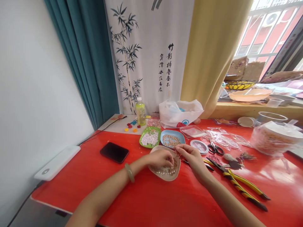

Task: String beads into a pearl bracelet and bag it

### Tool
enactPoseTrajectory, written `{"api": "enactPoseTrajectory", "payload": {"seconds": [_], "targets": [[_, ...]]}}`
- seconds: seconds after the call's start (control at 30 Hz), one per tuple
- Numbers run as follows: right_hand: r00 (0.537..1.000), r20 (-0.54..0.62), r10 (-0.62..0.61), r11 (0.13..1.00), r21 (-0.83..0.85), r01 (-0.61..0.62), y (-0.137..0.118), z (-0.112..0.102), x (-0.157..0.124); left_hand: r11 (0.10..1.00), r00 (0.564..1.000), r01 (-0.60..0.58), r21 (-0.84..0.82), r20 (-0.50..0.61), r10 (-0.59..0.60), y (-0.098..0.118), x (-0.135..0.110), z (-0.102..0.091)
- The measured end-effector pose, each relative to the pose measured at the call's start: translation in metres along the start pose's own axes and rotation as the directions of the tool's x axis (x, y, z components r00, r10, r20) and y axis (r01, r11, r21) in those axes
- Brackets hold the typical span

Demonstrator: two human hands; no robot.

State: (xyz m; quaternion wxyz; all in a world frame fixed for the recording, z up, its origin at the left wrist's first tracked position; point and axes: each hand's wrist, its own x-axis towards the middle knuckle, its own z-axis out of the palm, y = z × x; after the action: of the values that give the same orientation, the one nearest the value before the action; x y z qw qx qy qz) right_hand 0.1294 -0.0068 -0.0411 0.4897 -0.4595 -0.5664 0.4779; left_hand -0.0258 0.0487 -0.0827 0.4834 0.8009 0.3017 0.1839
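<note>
My left hand (162,158) is over a beige tray (167,179), its fingers curled downward and closed among small gold and white beads (174,167). What those fingertips hold, if anything, is hidden. At the tray's upper right edge, my right hand (191,155) pinches thumb and forefinger together on something too small to make out. Just behind the hands sit a blue tray (165,132) of gold beads (170,140) and a green tray (153,129) of white pearly beads (149,138).
A black phone (114,152) lies to the left. Rightward are a spool (199,147), scissors (216,149), yellow-black pliers (241,184) and a small doll-like ornament (232,160). Behind stand a bottle (141,113) and a white plastic bag (174,113); a wrapped tub (276,138) is far right.
</note>
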Motion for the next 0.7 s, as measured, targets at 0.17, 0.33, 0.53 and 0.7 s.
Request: {"api": "enactPoseTrajectory", "payload": {"seconds": [0.17,0.33,0.53,0.7], "targets": [[1.000,0.014,0.006,1.000,0.001,-0.006,0.006,-0.001,0.004,0.966,0.987,0.022,-0.258,-0.149,-0.062,0.006,0.002,-0.004],[1.000,0.015,-0.004,1.000,-0.008,0.004,0.011,-0.003,0.005,0.853,0.966,-0.027,-0.521,-0.235,-0.112,0.011,0.001,-0.010],[0.999,-0.025,-0.032,0.998,-0.046,0.031,0.012,-0.001,0.003,0.708,0.960,-0.071,-0.703,-0.240,-0.142,0.017,-0.002,-0.013],[0.997,-0.056,-0.062,0.993,-0.103,0.056,0.009,0.001,0.001,0.634,0.960,-0.090,-0.768,-0.236,-0.151,0.015,-0.001,-0.012]]}}
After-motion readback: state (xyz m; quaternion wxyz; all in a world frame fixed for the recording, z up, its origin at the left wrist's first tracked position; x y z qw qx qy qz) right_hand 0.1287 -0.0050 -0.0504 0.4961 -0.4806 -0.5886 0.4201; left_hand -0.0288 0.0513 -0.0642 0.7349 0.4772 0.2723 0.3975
